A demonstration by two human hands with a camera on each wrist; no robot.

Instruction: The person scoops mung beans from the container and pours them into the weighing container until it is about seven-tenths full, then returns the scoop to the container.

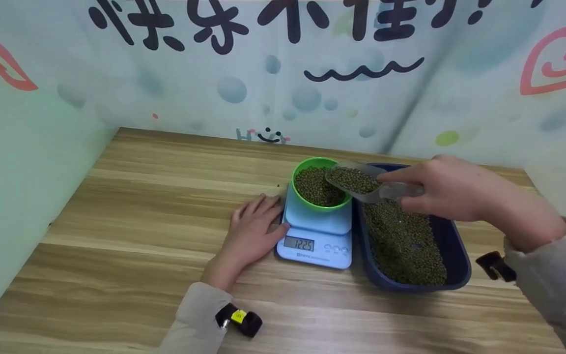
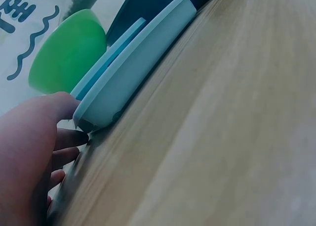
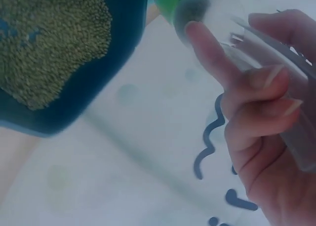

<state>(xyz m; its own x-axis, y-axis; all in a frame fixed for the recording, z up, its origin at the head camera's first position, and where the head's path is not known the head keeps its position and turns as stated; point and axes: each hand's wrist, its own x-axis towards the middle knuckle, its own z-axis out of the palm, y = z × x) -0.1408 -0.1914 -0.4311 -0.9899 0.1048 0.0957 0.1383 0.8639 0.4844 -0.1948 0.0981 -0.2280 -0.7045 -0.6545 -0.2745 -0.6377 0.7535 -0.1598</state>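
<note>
My right hand grips the handle of a clear plastic scoop loaded with small green beans, which look like mung beans. The scoop's front lip overlaps the right rim of a green bowl that holds more of these beans. That bowl stands on a light blue kitchen scale, and digits show on the scale's display. Beside the scale my left hand rests on the table with fingers extended, its thumb touching the scale's left edge. In the right wrist view the forefinger stretches along the scoop and other fingers curl round the handle.
A dark blue tub of loose beans stands just right of the scale, under the right hand. The wooden table meets a printed backdrop behind and at both sides. A few stray specks lie near the bowl.
</note>
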